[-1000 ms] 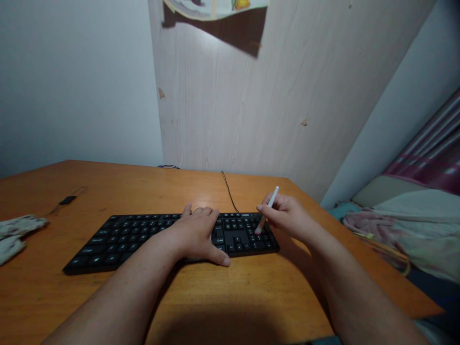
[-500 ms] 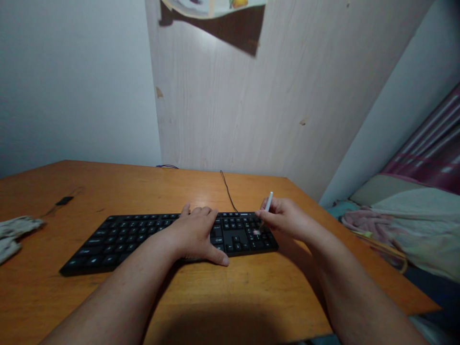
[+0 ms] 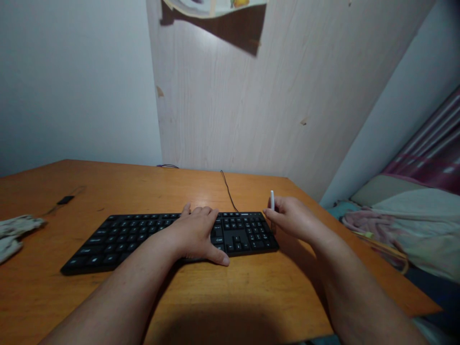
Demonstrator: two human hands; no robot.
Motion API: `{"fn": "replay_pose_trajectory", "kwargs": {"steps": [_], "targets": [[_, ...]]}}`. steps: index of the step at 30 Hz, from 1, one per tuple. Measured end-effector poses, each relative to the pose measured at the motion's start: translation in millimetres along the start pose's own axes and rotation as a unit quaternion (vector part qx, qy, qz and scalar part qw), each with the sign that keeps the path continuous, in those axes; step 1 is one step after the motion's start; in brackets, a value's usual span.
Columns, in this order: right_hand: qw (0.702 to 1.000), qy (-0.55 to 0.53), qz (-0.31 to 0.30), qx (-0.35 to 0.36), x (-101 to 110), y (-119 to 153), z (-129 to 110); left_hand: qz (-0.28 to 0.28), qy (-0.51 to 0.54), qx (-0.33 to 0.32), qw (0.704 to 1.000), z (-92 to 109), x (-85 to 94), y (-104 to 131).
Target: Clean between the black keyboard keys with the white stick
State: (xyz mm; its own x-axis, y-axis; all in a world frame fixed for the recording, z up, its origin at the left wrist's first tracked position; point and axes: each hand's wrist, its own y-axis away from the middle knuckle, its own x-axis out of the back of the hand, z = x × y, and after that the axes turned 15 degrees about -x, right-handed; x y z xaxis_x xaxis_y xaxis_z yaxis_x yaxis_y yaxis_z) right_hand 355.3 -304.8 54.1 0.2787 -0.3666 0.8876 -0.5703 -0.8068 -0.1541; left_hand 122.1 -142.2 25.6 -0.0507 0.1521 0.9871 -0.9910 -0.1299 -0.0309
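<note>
A black full-size keyboard lies at a slight slant across the wooden desk. My left hand rests flat over its middle, fingers spread on the keys and thumb down past the front edge; it grips nothing. At the keyboard's right end, my right hand is closed in a pinch around a slim brush with a white handle. The brush stands nearly upright beside the number keys. Its lower end is partly hidden by my fingers, so I cannot tell whether it touches the keyboard.
A thin black cable runs from the keyboard to the desk's back edge. To the left are a small black object and a pale patterned cloth. The wall rises behind the desk. Bedding lies beyond the right edge.
My right hand has shifted a little to the right, taking the brush off the number keys to the keyboard's right edge. The brush is now more upright. My left hand stays put.
</note>
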Motion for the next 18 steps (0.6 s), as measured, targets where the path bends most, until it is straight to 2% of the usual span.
{"fn": "replay_pose_trajectory", "kwargs": {"steps": [7,15,18], "targets": [[0.985,-0.133,-0.086,0.061,-18.3,9.6,-19.1,0.001,0.0,-0.001,1.0,2.1,0.5,-0.8],[0.932,-0.318,-0.175,0.012,-29.1,11.3,-26.8,0.003,-0.003,0.0,1.0,2.7,0.7,-0.5],[0.935,-0.307,-0.177,0.006,-28.6,9.6,-25.1,-0.001,0.0,0.002,1.0,3.3,1.3,0.1]]}}
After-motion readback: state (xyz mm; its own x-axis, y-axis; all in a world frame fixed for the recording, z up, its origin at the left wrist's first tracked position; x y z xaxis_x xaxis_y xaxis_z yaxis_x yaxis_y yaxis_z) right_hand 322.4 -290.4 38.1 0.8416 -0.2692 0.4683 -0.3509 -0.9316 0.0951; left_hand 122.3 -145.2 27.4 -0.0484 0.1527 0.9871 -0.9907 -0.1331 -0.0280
